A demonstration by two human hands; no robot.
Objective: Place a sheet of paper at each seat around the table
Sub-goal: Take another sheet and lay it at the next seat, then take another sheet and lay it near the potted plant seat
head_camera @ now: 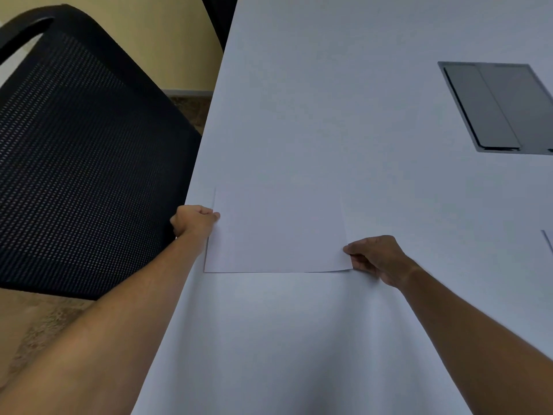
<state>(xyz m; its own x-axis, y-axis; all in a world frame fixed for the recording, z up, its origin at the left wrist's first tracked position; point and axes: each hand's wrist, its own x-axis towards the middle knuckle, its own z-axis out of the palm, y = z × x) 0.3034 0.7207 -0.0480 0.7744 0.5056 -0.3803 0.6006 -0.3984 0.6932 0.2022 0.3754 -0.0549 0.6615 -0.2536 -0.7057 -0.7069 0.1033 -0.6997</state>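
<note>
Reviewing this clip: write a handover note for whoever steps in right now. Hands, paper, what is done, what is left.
Left hand: pinches the left edge of the sheet of paper.
Right hand: pinches the sheet's right edge near its near corner.
The sheet lies on the white table at the edge beside the black mesh chair.
Done: this seat's sheet is down or nearly so, not yet released. An edge at the far right may be another sheet; cannot tell.
Left: let go, then cover the other seats, out of view.
</note>
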